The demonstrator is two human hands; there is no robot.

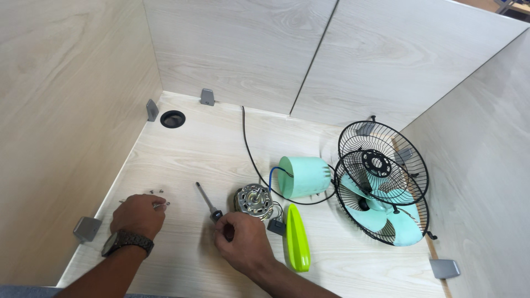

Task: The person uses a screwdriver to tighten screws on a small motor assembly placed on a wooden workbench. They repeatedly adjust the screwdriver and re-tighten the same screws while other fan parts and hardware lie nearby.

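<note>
The left hand [139,214] rests on small screws [159,192] on the wooden table [182,160]. The right hand [243,243] grips a screwdriver [207,202] beside the bare fan motor [253,201].

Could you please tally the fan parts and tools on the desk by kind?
Wire fan guards: 2
Fan blade: 1
Mint motor cover: 1
Motor: 1
Screwdriver: 1
Green tool: 1
Total: 7

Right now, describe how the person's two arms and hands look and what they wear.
Both forearms are bare, with no sleeves or gloves showing. The left hand has a dark wristwatch with a chunky link band on its wrist. The right hand wears nothing visible: no watch, no ring that can be made out.
</note>
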